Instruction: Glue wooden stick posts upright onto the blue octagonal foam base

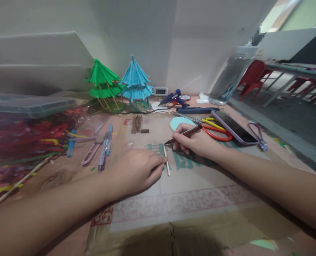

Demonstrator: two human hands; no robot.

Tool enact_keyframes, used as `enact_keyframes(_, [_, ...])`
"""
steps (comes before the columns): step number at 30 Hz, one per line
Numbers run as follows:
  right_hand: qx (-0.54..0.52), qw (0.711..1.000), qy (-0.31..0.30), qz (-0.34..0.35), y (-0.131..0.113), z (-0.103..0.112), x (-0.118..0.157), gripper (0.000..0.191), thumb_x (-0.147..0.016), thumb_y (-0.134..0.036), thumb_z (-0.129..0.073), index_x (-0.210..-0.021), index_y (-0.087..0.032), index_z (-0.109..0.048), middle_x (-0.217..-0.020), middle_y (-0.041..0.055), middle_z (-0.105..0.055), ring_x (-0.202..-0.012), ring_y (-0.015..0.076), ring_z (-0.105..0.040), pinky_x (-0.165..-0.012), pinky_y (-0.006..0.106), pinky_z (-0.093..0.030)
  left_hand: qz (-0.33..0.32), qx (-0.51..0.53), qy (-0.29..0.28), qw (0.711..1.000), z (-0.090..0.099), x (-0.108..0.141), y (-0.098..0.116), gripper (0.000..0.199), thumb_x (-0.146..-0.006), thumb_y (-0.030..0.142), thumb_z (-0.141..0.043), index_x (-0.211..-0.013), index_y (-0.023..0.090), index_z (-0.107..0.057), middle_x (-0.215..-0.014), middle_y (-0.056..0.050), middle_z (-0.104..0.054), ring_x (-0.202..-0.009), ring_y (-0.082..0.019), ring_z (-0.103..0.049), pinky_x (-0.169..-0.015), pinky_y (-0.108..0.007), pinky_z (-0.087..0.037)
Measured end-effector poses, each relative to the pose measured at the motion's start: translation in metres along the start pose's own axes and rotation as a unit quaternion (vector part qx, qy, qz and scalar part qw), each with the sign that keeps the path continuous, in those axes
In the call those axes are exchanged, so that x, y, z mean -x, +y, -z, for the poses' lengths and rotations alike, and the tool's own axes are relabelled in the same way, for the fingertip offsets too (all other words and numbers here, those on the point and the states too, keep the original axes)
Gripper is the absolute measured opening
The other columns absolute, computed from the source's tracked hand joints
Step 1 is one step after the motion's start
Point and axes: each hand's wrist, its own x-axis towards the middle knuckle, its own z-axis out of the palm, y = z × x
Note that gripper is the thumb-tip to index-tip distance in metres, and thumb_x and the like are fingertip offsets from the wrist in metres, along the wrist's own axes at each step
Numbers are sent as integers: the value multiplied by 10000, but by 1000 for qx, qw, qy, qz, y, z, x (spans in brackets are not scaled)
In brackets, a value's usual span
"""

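At the far left, loose red, pink and yellow scraps lie under and in front of a clear plastic lid. To their right on the pinkish tabletop are a pale pink plastic cutter and a slim pale purple pen, both just beyond the left forearm. Next comes the left hand, palm down, its fingertips closed on the middle of a thin, straight, pale wooden stick. Well beyond that hand, thin brown sticks lie side by side near a short dark-brown piece. The pale stick lies on a printed cardboard sheet between the two hands, its near end free toward the person, its far end at the tip of a dark brown marker. The right hand grasps this marker in a writing grip, just in front of a pale turquoise hexagonal piece. Farther right lies a black-screened phone in a lilac case
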Motion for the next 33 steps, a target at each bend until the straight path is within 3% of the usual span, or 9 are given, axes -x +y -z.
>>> enact_keyframes(13, [-4,1000,-4,-4,0,0,0,199,-908,-353,-587,-804,-203,-510,-645,-1,-700,-396,66,-480,-376,186,-362,-15,-9,7,1000,1,0,0,309,-999,261,-422,-1032,181,-719,-867,-70,-770,-757,-241,-727,-661,-374,-538])
enact_keyframes(21, [-6,998,-53,-19,-2,3,1,217,-871,-362,-619,-765,-200,-521,-610,8,-703,-426,74,-490,-388,179,-396,-13,-11,9,1000,0,0,0,299,-996,259,-427,-1015,187,-716,-852,-62,-765,-740,-236,-721,-652,-367,-524])
enact_keyframes(28, [-24,999,-26,-16,-3,1,0,219,-884,-370,-615,-780,-201,-521,-628,5,-696,-430,72,-493,-386,178,-404,-10,-9,7,1000,1,-1,1,295,-992,259,-431,-1013,191,-717,-844,-64,-764,-744,-230,-719,-649,-353,-514])
enact_keyframes(33, [-18,998,-56,-21,-1,2,0,220,-861,-366,-636,-760,-208,-522,-611,10,-702,-449,86,-514,-392,182,-410,-2,-4,-6,1000,1,0,1,288,-991,262,-437,-1050,198,-712,-884,-70,-766,-775,-238,-723,-669,-362,-525])
